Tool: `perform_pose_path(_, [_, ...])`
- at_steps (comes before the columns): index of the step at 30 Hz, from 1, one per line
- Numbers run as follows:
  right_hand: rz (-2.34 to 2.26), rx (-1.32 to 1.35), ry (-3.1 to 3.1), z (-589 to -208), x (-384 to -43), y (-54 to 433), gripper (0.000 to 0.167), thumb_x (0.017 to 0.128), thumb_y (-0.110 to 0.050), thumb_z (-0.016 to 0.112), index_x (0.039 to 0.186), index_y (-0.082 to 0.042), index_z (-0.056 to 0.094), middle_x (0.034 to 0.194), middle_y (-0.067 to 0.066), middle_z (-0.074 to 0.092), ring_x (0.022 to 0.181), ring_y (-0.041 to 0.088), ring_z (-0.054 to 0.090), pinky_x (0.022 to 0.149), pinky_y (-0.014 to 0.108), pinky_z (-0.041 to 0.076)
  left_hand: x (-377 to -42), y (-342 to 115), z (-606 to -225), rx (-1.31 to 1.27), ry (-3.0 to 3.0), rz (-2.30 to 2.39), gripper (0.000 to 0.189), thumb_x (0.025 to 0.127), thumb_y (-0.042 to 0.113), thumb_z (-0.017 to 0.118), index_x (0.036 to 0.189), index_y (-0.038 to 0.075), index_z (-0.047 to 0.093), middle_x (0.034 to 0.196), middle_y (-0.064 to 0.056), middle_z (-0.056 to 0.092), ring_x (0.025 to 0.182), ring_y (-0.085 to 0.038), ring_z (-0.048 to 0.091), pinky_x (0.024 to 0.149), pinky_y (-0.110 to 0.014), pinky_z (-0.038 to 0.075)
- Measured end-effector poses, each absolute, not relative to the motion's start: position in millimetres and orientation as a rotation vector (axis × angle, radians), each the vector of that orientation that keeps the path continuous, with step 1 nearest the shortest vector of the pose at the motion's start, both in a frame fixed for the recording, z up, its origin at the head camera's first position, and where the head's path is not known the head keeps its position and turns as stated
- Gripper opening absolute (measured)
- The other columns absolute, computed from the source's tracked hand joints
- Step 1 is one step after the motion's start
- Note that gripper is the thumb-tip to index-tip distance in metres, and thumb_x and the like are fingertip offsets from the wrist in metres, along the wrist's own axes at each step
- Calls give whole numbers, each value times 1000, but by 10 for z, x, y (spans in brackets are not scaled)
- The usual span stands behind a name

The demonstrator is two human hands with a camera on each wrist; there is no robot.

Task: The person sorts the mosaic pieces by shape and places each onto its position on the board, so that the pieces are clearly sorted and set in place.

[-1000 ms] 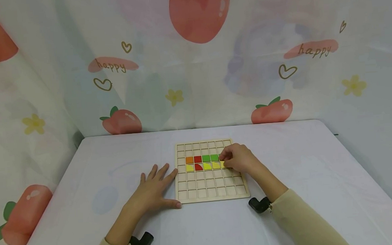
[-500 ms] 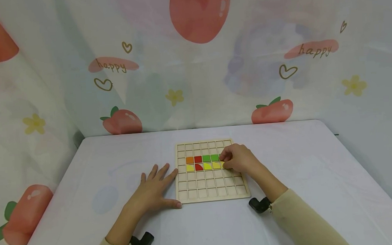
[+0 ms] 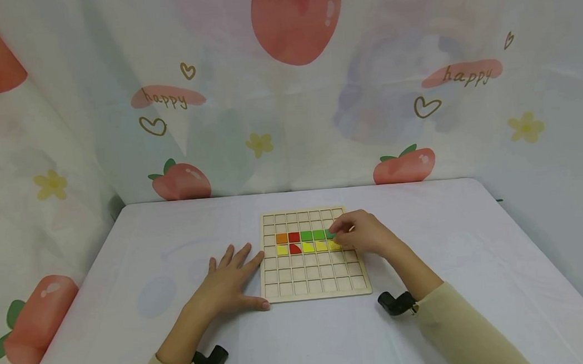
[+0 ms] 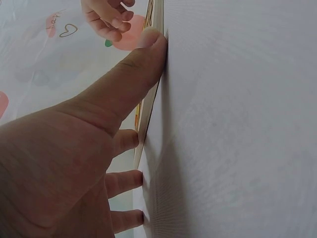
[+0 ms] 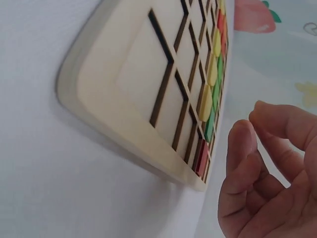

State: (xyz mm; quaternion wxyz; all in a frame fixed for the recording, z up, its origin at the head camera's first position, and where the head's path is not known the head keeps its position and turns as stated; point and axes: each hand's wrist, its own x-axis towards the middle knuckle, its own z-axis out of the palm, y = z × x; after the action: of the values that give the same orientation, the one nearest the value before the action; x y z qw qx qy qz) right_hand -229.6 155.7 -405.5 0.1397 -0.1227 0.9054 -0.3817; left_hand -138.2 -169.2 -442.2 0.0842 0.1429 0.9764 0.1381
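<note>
A square wooden grid board (image 3: 315, 285) lies on the white-covered table. My left hand (image 3: 225, 286) rests spread out on the table, its index fingertip at the board's left edge and its thumb at the front left corner. Two rows of coloured tiles sit in the grid: orange, red, green and teal (image 3: 330, 234) behind, yellow and red pieces (image 3: 295, 249) in front. Over the board's right side is my right hand (image 3: 365, 233), fingers loosely bent, thumb and index tips close together with nothing visible between them. A red tile (image 5: 202, 158) shows in the right wrist view; my right hand hides it in the head view.
White cloth (image 3: 425, 235) covers the table around the board. A patterned curtain (image 3: 292, 115) hangs behind the table's far edge. Black wrist devices (image 3: 397, 303) sit at both sleeves.
My right hand has let go at the board's right side and drawn back slightly to the right, uncovering the teal tile and more of the yellow one. My left hand stays in place.
</note>
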Motion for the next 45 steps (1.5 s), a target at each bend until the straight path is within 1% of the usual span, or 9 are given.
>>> perform_pose_path(6, [-1242, -332, 2487, -3980, -2256, 1677, 25, 94, -17, 67, 115, -4, 70, 98, 9, 67, 84, 26, 62, 71, 38, 55, -1385, -1695, -4426, 422, 2918, 404, 108, 65, 69, 80, 155, 28, 37, 164, -8, 26, 152, -43, 12, 111, -75, 13])
perform_pose_path(11, [-1305, -288, 2424, -3939, -2194, 1794, 27, 96, -17, 66, 118, -1, 68, 106, 17, 66, 85, 27, 60, 74, 35, 56, -1382, -1697, -4423, 426, 2922, 396, 108, 65, 70, 79, 155, 28, 37, 165, -8, 25, 152, -44, 12, 111, -75, 13])
perform_pose_path(18, [-1326, -266, 2421, -3924, -2120, 2000, 32, 96, -19, 66, 121, 0, 66, 109, 15, 66, 89, 28, 64, 75, 34, 57, -1392, -1703, -4421, 426, 2917, 392, 108, 66, 71, 79, 156, 28, 36, 165, -8, 25, 152, -44, 12, 111, -75, 13])
perform_pose_path(22, [-1321, -266, 2438, -3923, -2080, 2120, 33, 96, -19, 66, 122, 1, 65, 112, 19, 66, 91, 29, 65, 75, 34, 57, -1395, -1706, -4420, 428, 2913, 393, 109, 65, 71, 78, 156, 28, 36, 165, -8, 24, 152, -44, 11, 111, -75, 13])
perform_pose_path(25, [-1305, -245, 2457, -3930, -2052, 2196, 34, 96, -20, 66, 122, 2, 65, 114, 20, 67, 93, 29, 65, 76, 33, 57, -1393, -1705, -4426, 426, 2910, 397, 109, 65, 72, 78, 156, 29, 36, 165, -8, 24, 152, -43, 11, 111, -75, 12])
perform_pose_path(29, [-1289, -232, 2477, -3958, -2014, 2296, 33, 96, -19, 66, 121, 1, 65, 111, 17, 67, 94, 30, 65, 75, 33, 58, -1385, -1699, -4430, 427, 2907, 402, 109, 65, 71, 79, 156, 28, 36, 165, -8, 24, 152, -44, 12, 111, -75, 12])
perform_pose_path(33, [-1270, -232, 2497, -3979, -1977, 2374, 32, 96, -20, 67, 120, 0, 66, 107, 13, 66, 91, 30, 65, 74, 33, 58, -1373, -1693, -4418, 427, 2906, 406, 108, 66, 70, 79, 156, 28, 36, 165, -8, 25, 152, -44, 12, 111, -75, 12])
perform_pose_path(41, [-1245, -216, 2520, -3995, -1900, 2487, 31, 95, -20, 68, 119, 0, 67, 104, 12, 66, 85, 27, 65, 70, 32, 57, -1377, -1687, -4417, 435, 2920, 400, 108, 66, 70, 79, 155, 26, 37, 164, -10, 26, 151, -45, 14, 111, -76, 14])
perform_pose_path(45, [-1217, -225, 2548, -4010, -1869, 2534, 30, 94, -19, 69, 117, 0, 67, 102, 11, 66, 83, 26, 66, 69, 32, 57, -1375, -1686, -4412, 429, 2916, 398, 108, 66, 70, 79, 156, 27, 37, 165, -9, 25, 152, -44, 13, 111, -75, 13])
